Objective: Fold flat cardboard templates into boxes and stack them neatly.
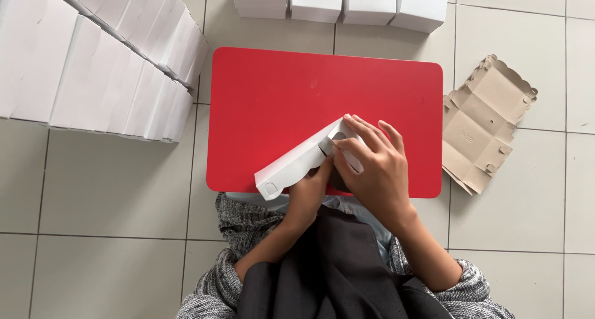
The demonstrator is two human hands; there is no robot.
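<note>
Folding a white cardboard box [297, 164] over the red bench [279, 102], both hands grip it: the right hand [369, 170] presses fingers onto its upper flap, the left hand [310, 192] clasps it from below. The box looks half-formed, with stacks of finished white boxes [93, 65] and a brown flat blank [486, 124] nearby. The hands hide the joining tabs.

On the table [273, 96] before me lies the half-folded box [296, 164], between my left hand [310, 192] and right hand [372, 167]. Stacked boxes [93, 65] stand left, a row of boxes [341, 2] beyond, flat cardboard blanks [486, 124] right.
</note>
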